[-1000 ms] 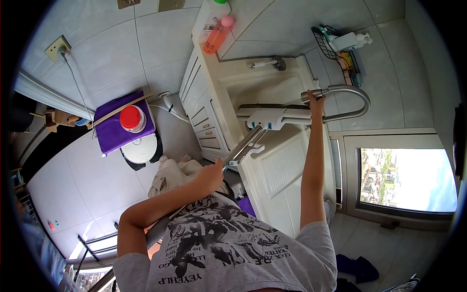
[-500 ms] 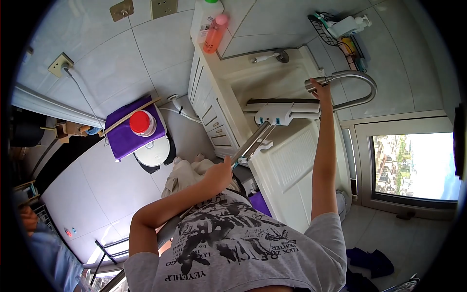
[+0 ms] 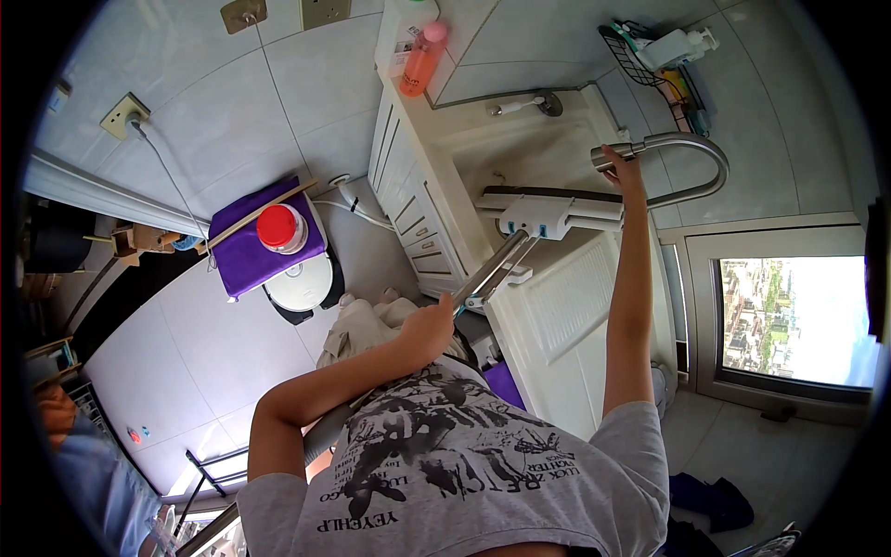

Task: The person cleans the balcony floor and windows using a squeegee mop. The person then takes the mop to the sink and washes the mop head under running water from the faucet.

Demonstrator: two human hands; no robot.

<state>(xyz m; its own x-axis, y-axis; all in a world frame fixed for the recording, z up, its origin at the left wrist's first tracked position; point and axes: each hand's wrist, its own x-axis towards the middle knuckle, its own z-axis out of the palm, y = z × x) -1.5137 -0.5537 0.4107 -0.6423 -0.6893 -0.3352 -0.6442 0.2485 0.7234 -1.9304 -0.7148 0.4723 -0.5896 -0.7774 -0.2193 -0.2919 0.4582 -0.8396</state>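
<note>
My left hand [image 3: 429, 332] is closed around the metal handle of a squeeze mop [image 3: 536, 217]. The mop's white head, with a dark strip along its far edge, lies tilted across the sink [image 3: 548, 139]. Up at the faucet [image 3: 713, 167], my right hand [image 3: 626, 174] has its fingers wrapped about the pull-down spray head. The faucet's silver neck arches to the right of that hand. The spray head is just beyond the mop head, over the basin. I cannot make out any running water.
A pink bottle [image 3: 424, 60] stands on the sink's far left corner. A wire rack [image 3: 640, 63] with bottles hangs on the wall. On the left, a red-lidded jar [image 3: 281, 228] sits on a purple cloth [image 3: 243, 265] over a white bin. A window [image 3: 794, 316] is at right.
The whole view has shifted slightly to the right. Both hands keep their grips, and the mop head stays across the sink.
</note>
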